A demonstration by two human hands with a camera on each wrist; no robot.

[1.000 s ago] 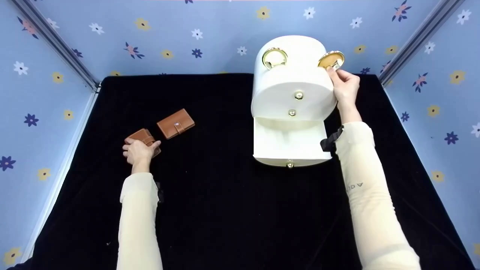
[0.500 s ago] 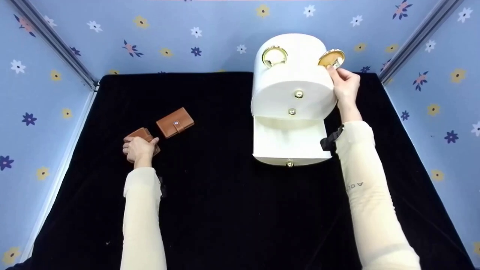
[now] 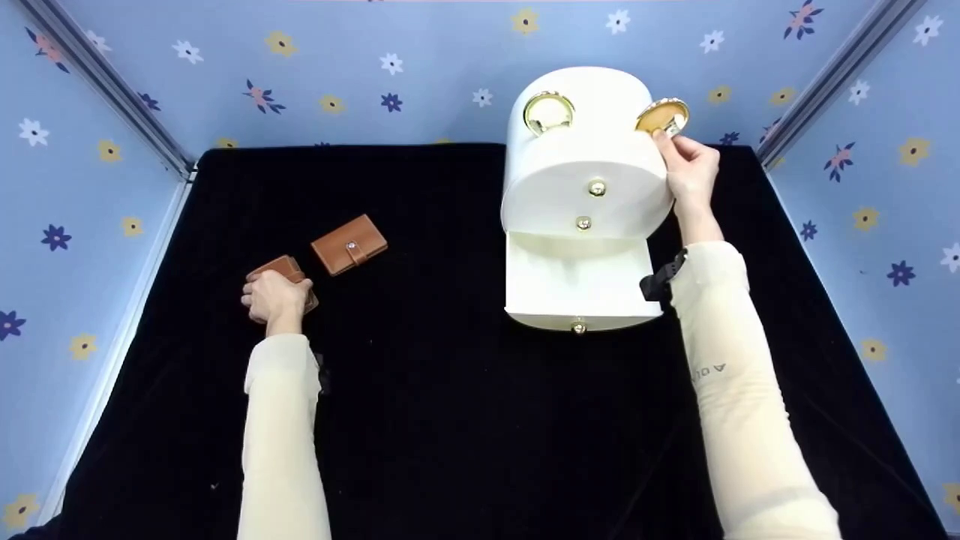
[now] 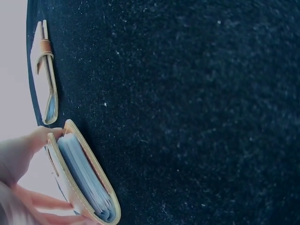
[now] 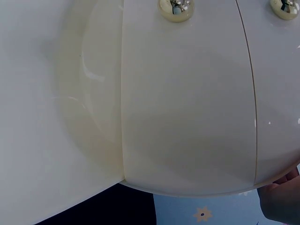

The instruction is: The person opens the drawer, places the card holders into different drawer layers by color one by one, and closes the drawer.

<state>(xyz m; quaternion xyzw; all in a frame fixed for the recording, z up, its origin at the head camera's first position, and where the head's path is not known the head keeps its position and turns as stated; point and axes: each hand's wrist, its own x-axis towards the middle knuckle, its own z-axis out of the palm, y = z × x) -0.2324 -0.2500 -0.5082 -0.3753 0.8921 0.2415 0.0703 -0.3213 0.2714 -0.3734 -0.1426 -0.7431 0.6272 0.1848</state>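
Note:
My left hand (image 3: 276, 298) grips a brown leather card holder (image 3: 281, 265) on the black cloth, covering much of it in the head view. In the left wrist view this card holder (image 4: 86, 176) stands on edge, its clear sleeves showing, between thumb and fingers. A second brown card holder (image 3: 349, 244), with a snap strap, lies just beyond. On the right stands a white drawer box (image 3: 592, 90) with its bottom drawer (image 3: 581, 281) pulled out. My right hand (image 3: 691, 174) pinches the box's right gold-rimmed ear (image 3: 663, 117); its fingertips are partly hidden behind.
A left gold-rimmed ear (image 3: 549, 112) sits on the box top. Gold knobs (image 3: 597, 188) mark the upper drawers. Black cloth (image 3: 420, 390) covers the table, and flowered blue panels (image 3: 442, 67) enclose it at the back and sides.
My left thumb has drawn in closer to the card holder, and the left forearm has moved slightly. The right hand keeps its hold on the ear; the drawer stays out.

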